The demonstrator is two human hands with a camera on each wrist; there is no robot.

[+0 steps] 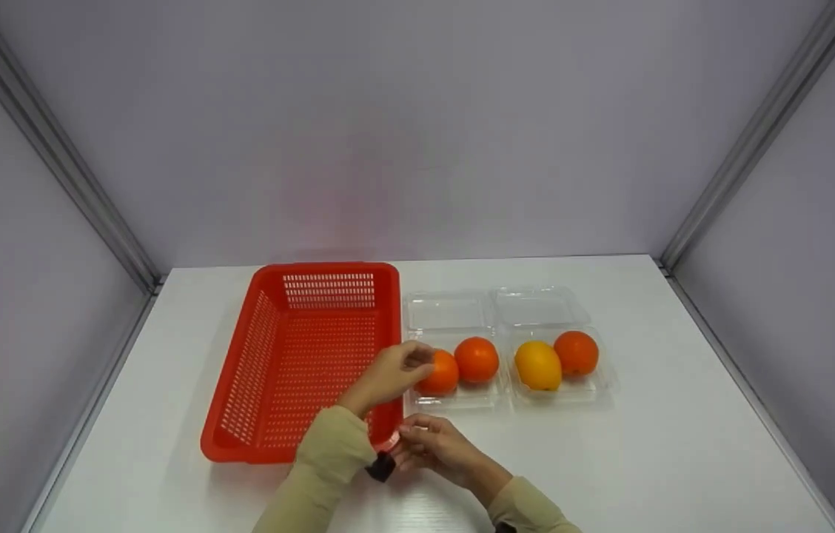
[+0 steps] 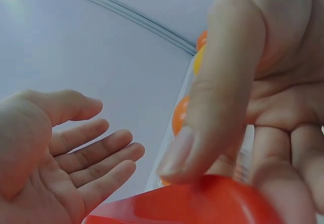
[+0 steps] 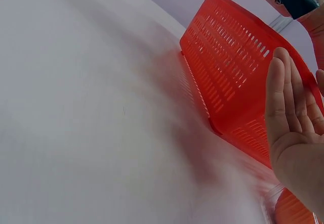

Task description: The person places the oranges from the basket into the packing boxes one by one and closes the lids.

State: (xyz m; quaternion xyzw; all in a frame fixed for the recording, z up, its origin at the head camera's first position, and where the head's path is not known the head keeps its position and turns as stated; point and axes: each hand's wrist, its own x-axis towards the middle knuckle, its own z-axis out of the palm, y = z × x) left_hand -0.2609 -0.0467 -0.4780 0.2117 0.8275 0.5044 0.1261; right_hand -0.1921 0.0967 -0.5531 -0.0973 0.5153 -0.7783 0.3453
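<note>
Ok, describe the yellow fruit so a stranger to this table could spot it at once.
Find the large red basket; two clear containers stand to its right. In the farther container, look for the yellow fruit on the left. Its colour sets it apart: the other three fruits are orange.

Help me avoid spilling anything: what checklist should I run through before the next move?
1. Fruit in the boxes: ok; two oranges in the left, one plus a yellow fruit in the right.
2. Lids open: ok, both folded back.
3. Left hand off the nearest orange: cannot tell; they overlap in the head view.
4. Right hand off the basket: cannot tell; its fingers are by the wall.
5. Left forearm clear of the basket: not ok; it crosses over the near right corner.
</note>
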